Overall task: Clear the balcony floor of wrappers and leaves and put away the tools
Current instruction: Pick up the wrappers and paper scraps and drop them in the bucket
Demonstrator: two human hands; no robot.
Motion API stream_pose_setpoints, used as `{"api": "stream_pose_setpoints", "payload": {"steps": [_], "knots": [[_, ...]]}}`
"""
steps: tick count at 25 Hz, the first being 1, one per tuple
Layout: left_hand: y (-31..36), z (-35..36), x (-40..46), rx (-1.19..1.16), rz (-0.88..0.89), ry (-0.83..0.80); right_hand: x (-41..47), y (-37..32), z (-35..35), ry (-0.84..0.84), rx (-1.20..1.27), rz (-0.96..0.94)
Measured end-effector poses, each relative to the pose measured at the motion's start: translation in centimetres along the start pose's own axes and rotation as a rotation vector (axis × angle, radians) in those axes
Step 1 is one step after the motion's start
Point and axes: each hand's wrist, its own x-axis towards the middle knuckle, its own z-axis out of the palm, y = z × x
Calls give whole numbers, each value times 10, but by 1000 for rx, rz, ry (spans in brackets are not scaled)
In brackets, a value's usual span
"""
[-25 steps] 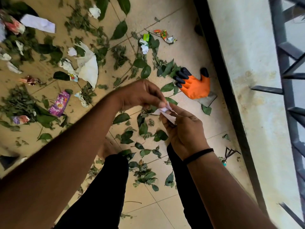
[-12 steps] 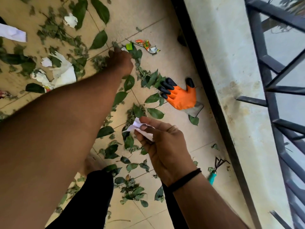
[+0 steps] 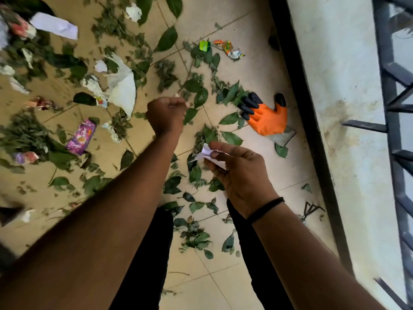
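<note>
Tiled balcony floor [image 3: 257, 70] strewn with leaves and wrappers; white paper scrap [image 3: 206, 154] pinched in right hand [image 3: 240, 175], above the leaves. Left hand [image 3: 166, 116], curled into a fist, contents not visible, hovers up-left of the scrap; green wrapper [image 3: 204, 45] lies farther ahead, nearer the left

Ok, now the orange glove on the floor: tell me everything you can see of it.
The orange glove lies flat on the tiled floor, close to the dark strip at the foot of the wall. Its body is bright orange, seemingly coated fabric; the fingertips and thumb tip are black. The fingers point toward a cluster of green leaves and touch them. Its cuff end overlaps a grey flat piece. Neither hand touches it.
</note>
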Motion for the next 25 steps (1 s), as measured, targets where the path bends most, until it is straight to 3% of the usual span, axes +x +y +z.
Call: {"api": "stream_pose_setpoints", "payload": {"steps": [5,10,12,17,21,25], "knots": [[26,-67,-101,-461,-436,-335,-47,17,12,-228,-100,45],[144,-223,-251,-406,-449,-579,-246,-3,29,-371,-170,-35],[195,-273,-313,-420,-393,-630,-325,-27,41,-428,-220,-132],[259,-361,-396,-520,-220,-482,-466,-57,69,-467,-298,-355],[278,-390,-413,-307,59,-623,-540,-60,65,-296,-302,-582],[307,-407,-447,-249,277,-844,-606,-43,52,-193,-117,-743]]}}
